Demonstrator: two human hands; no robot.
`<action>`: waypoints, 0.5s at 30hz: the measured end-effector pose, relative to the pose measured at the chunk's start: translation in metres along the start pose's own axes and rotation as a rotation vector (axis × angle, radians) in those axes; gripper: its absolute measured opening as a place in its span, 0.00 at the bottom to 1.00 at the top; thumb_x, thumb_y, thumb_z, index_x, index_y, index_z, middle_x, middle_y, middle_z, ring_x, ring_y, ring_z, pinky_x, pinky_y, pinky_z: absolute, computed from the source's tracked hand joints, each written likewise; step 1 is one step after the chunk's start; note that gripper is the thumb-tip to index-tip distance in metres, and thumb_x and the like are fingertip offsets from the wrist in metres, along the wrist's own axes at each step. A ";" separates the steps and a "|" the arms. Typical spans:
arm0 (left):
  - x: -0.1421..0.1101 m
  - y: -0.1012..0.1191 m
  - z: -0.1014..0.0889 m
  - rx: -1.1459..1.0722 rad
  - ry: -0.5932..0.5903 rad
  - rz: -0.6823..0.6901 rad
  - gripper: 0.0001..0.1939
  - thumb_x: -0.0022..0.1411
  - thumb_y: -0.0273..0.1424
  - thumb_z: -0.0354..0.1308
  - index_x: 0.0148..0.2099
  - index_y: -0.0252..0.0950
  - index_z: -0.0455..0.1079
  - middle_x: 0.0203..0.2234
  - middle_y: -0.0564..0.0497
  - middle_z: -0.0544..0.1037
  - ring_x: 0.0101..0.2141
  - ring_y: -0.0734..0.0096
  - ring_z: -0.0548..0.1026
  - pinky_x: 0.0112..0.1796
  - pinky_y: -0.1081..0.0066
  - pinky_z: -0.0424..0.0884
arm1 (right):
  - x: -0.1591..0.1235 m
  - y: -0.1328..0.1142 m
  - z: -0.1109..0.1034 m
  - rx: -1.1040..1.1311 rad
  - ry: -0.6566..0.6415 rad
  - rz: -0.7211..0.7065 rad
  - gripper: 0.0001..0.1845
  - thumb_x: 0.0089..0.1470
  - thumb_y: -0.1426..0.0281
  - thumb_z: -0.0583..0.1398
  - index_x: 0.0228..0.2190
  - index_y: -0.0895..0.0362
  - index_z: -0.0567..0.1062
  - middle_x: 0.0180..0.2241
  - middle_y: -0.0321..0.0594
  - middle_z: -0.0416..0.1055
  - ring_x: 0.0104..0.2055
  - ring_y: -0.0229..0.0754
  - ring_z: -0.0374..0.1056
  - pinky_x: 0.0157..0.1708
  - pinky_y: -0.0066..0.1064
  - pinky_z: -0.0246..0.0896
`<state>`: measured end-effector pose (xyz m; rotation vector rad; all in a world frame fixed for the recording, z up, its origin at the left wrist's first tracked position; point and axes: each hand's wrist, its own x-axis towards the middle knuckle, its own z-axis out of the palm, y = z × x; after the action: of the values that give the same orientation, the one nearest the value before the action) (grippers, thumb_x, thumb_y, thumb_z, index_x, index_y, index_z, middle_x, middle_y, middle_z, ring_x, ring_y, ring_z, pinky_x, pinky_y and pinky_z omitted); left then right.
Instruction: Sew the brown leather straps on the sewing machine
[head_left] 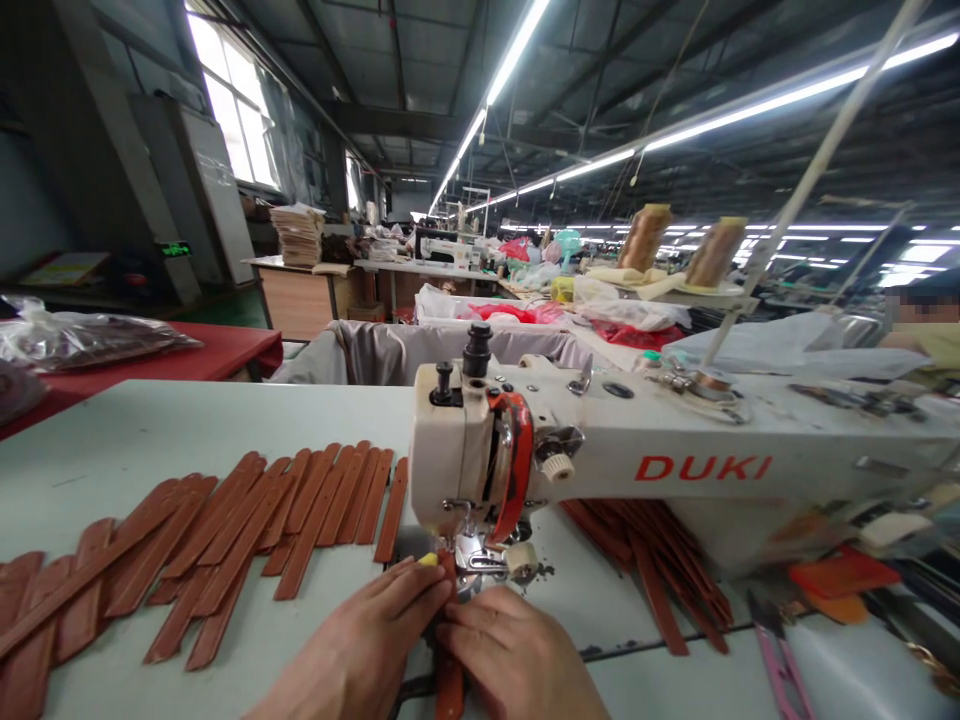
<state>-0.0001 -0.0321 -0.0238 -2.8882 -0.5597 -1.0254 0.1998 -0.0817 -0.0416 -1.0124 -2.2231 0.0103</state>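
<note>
A brown leather strap runs under the presser foot of a white DUKI sewing machine. My left hand presses on the strap's left side, with a yellow cap on one fingertip near the needle. My right hand pinches the strap from the right, fingers together. Both hands meet just in front of the needle plate.
Several brown straps lie fanned out on the table to the left; another pile lies behind the machine arm. Pink snips rest at the right. Thread cones stand behind. A person sits at far right.
</note>
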 end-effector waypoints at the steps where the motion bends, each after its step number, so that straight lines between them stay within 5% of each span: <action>1: 0.000 0.001 0.000 -0.001 0.003 -0.010 0.27 0.56 0.20 0.49 0.59 0.35 0.63 0.49 0.45 0.76 0.49 0.67 0.76 0.53 0.74 0.68 | -0.001 0.001 0.002 0.003 0.019 -0.010 0.09 0.57 0.74 0.62 0.42 0.59 0.77 0.38 0.37 0.79 0.36 0.42 0.72 0.37 0.29 0.73; 15: 0.003 0.004 0.010 -0.005 0.031 -0.046 0.26 0.58 0.20 0.45 0.59 0.35 0.60 0.46 0.44 0.77 0.45 0.66 0.78 0.49 0.76 0.72 | -0.008 0.004 0.010 -0.117 0.079 -0.043 0.11 0.62 0.74 0.56 0.42 0.60 0.78 0.36 0.41 0.79 0.36 0.42 0.74 0.41 0.31 0.75</action>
<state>0.0097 -0.0330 -0.0293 -2.8712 -0.6256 -1.0769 0.2001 -0.0814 -0.0552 -1.0096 -2.1935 -0.1771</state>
